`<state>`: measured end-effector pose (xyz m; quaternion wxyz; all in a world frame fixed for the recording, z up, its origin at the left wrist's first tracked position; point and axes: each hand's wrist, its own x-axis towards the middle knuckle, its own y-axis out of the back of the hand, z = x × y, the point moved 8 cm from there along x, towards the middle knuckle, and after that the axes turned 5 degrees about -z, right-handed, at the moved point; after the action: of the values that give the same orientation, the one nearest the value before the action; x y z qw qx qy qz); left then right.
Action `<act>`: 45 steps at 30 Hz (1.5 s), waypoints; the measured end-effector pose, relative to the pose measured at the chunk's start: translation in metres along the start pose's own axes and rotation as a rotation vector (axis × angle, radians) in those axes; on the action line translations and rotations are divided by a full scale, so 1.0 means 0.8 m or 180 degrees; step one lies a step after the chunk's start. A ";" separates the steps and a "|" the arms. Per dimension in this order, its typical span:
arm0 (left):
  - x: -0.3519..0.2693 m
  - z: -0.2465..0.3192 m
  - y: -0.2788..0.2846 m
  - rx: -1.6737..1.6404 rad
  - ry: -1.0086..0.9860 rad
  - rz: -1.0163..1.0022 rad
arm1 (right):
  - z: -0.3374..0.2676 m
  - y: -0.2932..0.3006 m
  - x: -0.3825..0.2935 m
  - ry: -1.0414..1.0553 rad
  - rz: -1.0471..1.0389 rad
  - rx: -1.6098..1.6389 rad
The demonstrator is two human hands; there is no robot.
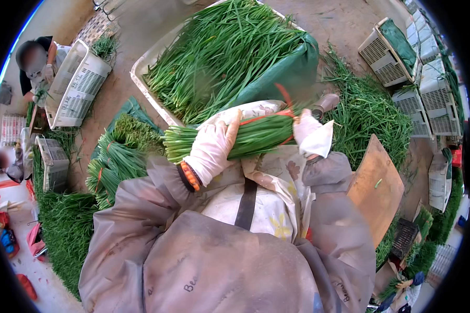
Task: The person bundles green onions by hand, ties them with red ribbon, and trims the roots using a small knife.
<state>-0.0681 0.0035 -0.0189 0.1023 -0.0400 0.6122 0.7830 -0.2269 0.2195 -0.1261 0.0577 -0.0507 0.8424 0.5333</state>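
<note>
A bundle of green leafy stalks, likely garlic chives [258, 137], lies across my lap with its cut ends to the left. My left hand [215, 150], in a pale glove, is closed around the bundle near those ends. My right hand [311, 133], also gloved, is at the bundle's other end, gripping a red tie [286, 113] that runs around the leaves; its fingertips are partly hidden. Just ahead stands a large white crate [141, 80] heaped with loose stalks [227, 51], a green cloth [274, 76] over its right side.
Tied bundles [119, 156] lie at my left, beside more greens [64, 227]. Loose stalks [368, 105] cover floor at the right, near a wooden board [378, 187]. White crates [440, 94] stand at far right. Two people [33, 64] [15, 162] work at far left beside crates [80, 86].
</note>
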 end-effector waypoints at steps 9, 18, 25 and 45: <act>-0.082 -0.154 0.014 -0.4062 0.0216 -0.0559 | 0.311 0.198 0.154 -0.0270 0.0170 -0.1778; -0.220 -0.262 -0.040 -0.6663 0.1036 0.1378 | 0.224 0.137 0.115 -0.1292 -0.0684 0.1261; -0.357 -0.326 -0.034 -0.7238 0.2186 0.3134 | 0.120 0.034 0.135 -0.0277 -0.1177 0.1608; -0.636 -0.346 -0.183 -0.6364 0.4266 0.4497 | 0.007 -0.047 0.150 -0.0169 -0.2600 0.0289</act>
<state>0.4414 -0.2876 -0.1307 -0.6902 -0.1442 -0.3773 0.6005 -0.3396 0.2057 -0.1804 0.2887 -0.3646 0.7739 0.4300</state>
